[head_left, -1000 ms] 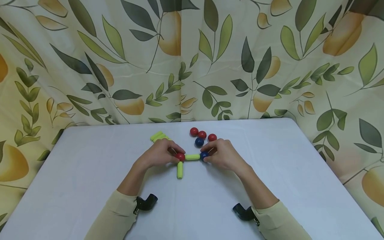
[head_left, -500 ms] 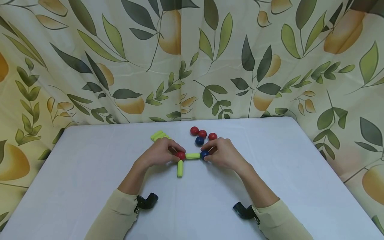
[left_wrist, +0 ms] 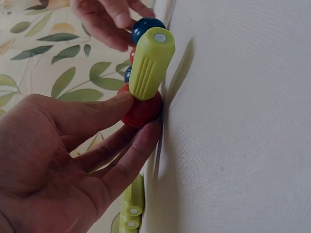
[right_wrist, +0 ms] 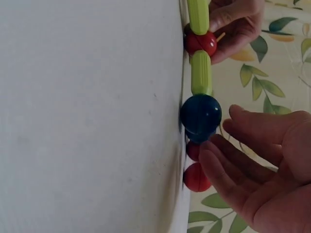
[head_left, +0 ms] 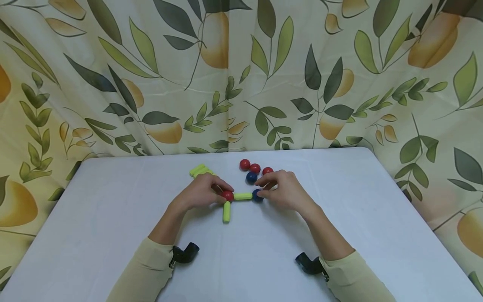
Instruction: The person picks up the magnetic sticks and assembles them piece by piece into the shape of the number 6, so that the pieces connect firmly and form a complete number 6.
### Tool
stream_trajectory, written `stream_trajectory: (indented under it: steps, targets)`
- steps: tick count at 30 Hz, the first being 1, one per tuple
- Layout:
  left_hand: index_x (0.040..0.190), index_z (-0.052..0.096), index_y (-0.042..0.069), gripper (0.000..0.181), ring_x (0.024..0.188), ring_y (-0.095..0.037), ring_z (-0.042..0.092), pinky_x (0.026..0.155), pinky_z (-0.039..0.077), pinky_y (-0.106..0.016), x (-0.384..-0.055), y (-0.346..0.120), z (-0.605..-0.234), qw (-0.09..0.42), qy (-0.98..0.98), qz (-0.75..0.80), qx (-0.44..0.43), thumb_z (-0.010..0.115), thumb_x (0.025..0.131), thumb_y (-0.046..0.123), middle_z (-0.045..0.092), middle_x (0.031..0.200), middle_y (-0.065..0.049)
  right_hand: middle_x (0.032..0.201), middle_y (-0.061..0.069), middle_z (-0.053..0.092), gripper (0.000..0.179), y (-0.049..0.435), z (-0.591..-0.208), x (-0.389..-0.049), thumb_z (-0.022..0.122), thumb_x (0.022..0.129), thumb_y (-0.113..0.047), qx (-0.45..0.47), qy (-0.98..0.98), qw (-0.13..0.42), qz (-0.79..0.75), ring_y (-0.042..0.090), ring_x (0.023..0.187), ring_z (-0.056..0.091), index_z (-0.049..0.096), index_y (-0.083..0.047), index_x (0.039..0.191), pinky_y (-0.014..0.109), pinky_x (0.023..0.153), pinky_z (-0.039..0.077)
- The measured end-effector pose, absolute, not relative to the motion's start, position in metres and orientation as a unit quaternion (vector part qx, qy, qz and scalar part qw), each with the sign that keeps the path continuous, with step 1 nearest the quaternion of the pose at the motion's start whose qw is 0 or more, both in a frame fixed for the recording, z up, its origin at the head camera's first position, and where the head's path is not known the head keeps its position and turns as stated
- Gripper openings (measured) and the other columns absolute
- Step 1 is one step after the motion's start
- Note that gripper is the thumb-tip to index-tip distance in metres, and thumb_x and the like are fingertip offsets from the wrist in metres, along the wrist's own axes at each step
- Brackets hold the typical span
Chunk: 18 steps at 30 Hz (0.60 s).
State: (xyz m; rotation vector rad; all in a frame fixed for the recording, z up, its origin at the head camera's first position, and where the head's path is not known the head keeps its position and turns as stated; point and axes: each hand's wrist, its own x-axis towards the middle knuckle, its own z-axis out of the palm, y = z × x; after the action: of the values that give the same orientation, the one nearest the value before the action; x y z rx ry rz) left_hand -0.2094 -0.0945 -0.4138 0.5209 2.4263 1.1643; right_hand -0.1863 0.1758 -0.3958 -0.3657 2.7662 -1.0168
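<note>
My left hand point(head_left: 201, 191) pinches a red ball point(head_left: 227, 196) between thumb and fingers. From that ball one lime-green ribbed rod point(head_left: 226, 212) points toward me, its metal-dotted end facing the left wrist view. A second green rod point(head_left: 242, 196) runs right to a dark blue ball point(head_left: 257, 195), making an L shape on the white table. Beside the blue ball is my right hand point(head_left: 284, 191), its fingers spread and relaxed. In the right wrist view the thumb stands apart from the blue ball point(right_wrist: 200, 115), with the fingertips close to its side.
Behind the hands lie three red balls point(head_left: 245, 164) and another blue ball point(head_left: 251, 178). Several spare green rods point(head_left: 200, 169) lie together behind the left hand, partly hidden by it. A leaf-patterned curtain point(head_left: 264, 75) hangs beyond the table's far edge.
My right hand has loosened from the blue ball and drawn slightly back and to the right. The left hand keeps its pinch on the red ball, and the joined pieces stay in place.
</note>
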Motion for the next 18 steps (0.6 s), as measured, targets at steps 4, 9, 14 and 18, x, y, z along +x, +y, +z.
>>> stream_trajectory:
  steps: [4, 9, 14, 18]
  targets:
    - [0.114, 0.081, 0.013, 0.029, 0.1, -0.017, 0.068, 0.086, 0.055, -0.031, -0.21, -0.095, -0.413, 0.196, 0.868, 0.418, 0.186, 0.082, 0.087, 0.005, 0.076, 0.109, -0.001, 0.107, 0.006, 0.078, 0.023, 0.182, -0.389, -0.188, 0.08, 0.091, -0.017, -0.109, 0.929, 0.052, -0.35, 0.022, 0.097, 0.072, 0.08, -0.011, 0.113, 0.037, 0.084, 0.056]
    - [0.115, 0.081, 0.013, 0.029, 0.1, -0.017, 0.068, 0.087, 0.056, -0.031, -0.209, -0.095, -0.413, 0.194, 0.867, 0.42, 0.187, 0.082, 0.087, 0.004, 0.076, 0.109, -0.002, 0.113, 0.008, 0.078, 0.026, 0.192, -0.386, -0.192, 0.077, 0.093, -0.015, -0.083, 0.93, 0.026, -0.358, 0.025, 0.103, 0.072, 0.078, -0.011, 0.118, 0.039, 0.086, 0.055]
    - [0.113, 0.082, 0.015, 0.028, 0.098, -0.016, 0.067, 0.084, 0.055, -0.029, -0.21, -0.093, -0.415, 0.199, 0.867, 0.422, 0.175, 0.082, 0.087, 0.005, 0.076, 0.108, 0.0, 0.125, 0.013, 0.073, 0.036, 0.199, -0.388, -0.2, 0.076, 0.093, -0.015, -0.049, 0.932, 0.02, -0.36, 0.034, 0.115, 0.069, 0.072, -0.009, 0.128, 0.047, 0.091, 0.056]
    - [0.111, 0.082, 0.016, 0.028, 0.096, -0.016, 0.067, 0.083, 0.055, -0.029, -0.209, -0.093, -0.416, 0.197, 0.869, 0.424, 0.163, 0.083, 0.086, 0.005, 0.076, 0.106, 0.0, 0.133, 0.017, 0.068, 0.041, 0.198, -0.393, -0.21, 0.074, 0.095, -0.016, -0.035, 0.929, 0.039, -0.366, 0.036, 0.12, 0.066, 0.068, -0.008, 0.134, 0.05, 0.096, 0.056]
